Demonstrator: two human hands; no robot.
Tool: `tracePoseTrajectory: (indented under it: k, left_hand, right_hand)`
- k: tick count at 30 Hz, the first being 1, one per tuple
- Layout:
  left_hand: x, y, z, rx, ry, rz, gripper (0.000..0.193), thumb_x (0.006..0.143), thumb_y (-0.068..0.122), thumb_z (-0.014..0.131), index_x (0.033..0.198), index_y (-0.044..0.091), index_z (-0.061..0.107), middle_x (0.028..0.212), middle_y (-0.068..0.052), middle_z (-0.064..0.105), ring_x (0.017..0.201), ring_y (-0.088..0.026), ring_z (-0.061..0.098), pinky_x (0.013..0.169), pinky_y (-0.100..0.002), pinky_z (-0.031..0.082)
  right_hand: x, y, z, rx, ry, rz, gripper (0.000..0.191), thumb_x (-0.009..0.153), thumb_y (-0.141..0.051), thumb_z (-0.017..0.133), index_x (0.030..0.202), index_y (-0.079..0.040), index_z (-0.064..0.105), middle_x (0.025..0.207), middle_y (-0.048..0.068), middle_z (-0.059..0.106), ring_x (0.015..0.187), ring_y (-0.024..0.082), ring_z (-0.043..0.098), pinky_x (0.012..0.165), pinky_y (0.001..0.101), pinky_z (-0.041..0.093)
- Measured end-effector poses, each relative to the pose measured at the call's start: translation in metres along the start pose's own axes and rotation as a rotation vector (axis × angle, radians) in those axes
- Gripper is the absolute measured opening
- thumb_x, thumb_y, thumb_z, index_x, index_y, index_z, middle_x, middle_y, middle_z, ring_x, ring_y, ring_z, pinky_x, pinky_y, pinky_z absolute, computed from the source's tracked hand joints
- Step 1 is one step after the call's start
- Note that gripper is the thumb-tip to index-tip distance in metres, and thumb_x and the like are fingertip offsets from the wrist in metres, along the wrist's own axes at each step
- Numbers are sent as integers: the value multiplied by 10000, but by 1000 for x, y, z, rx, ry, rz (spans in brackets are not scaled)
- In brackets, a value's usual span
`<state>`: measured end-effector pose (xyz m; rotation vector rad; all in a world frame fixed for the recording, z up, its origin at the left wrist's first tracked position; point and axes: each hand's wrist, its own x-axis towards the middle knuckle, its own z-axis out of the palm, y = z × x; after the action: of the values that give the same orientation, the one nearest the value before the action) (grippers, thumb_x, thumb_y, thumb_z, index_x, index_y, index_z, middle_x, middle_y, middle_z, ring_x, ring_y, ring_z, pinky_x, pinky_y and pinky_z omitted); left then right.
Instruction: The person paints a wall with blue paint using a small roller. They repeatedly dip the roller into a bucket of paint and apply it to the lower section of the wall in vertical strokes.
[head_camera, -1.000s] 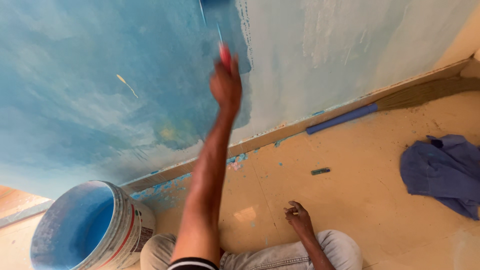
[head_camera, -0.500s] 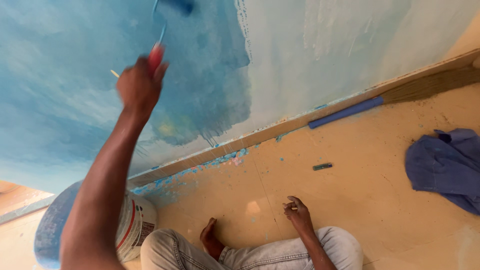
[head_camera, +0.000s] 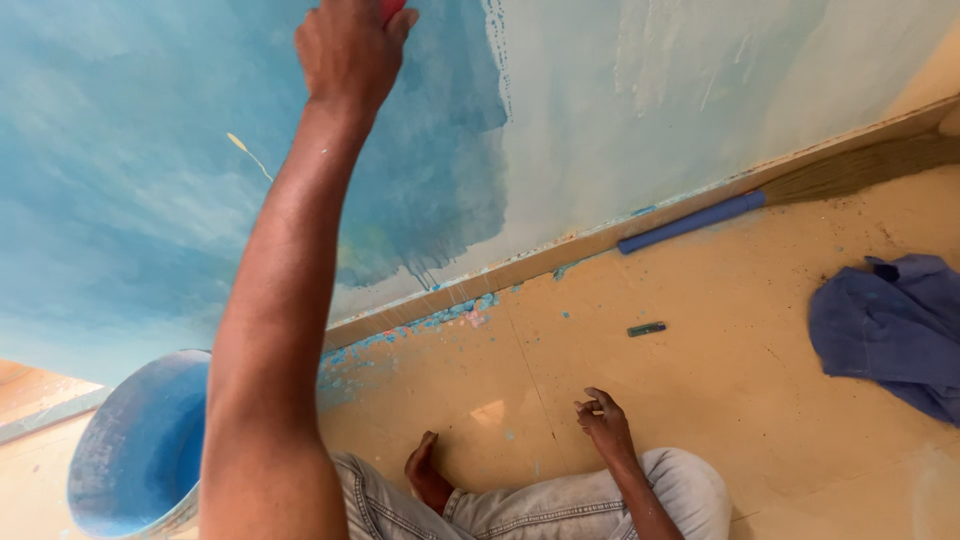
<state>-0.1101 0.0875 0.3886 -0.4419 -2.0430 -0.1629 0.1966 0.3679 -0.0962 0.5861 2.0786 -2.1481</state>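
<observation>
Right, I'm mid-coat on the wall (head_camera: 150, 200), judging by the wet blue beside the pale patch at two o'clock. My left hand (head_camera: 345, 50) is raised at twelve o'clock, arm straight, fist closed round a red handle (head_camera: 393, 8); the roller is out of view. My right hand (head_camera: 605, 425) rests loosely curled, empty, on my knee. The next stroke needs even pressure toward that edge.

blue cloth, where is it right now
In the head view the crumpled blue cloth lies on the floor at far right, below the broom along the wall's base.
</observation>
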Motion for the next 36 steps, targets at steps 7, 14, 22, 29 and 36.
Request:
tracePoseTrajectory:
  k: [7,14,22,29,36]
  left_hand:
    - [-127,-45,-63,99,-285,-223,435,988,494,739,1012,70,644,774,-205,699,704,-451,659,591,-559,493]
    - [-115,-22,-31,20,-148,-203,441,989,494,728,1049,62,664,742,-200,699,673,-440,666,571,-551,498]
    - [-56,20,32,-25,48,-230,436,939,488,761,969,68,649,703,-202,693,617,-446,655,522,-564,488]
    - [-234,63,72,-143,-7,-549,408,992,468,662,1131,86,617,677,-143,695,542,-338,683,456,-471,500]
    - [-254,84,73,-203,-137,-745,390,983,463,653,1063,81,661,653,-145,704,517,-308,687,460,-437,506]
  right_hand:
    - [0,4,-2,-5,-44,-34,569,855,-222,761,1358,-20,588,902,53,670,727,150,657,629,302,530]
    - [-1,6,-3,-99,-34,-5,561,865,-240,756,1362,-35,594,899,40,670,755,146,672,658,308,550]
    - [-1,6,0,-68,-11,-13,569,858,-236,745,1362,-27,584,904,56,679,745,168,675,651,326,546]
    - [-3,8,-2,-78,1,16,563,863,-255,751,1355,-29,600,900,61,679,736,173,664,654,327,553]
    - [-1,9,-1,-117,3,33,562,854,-256,763,1354,-50,606,895,52,681,744,160,678,657,320,563]
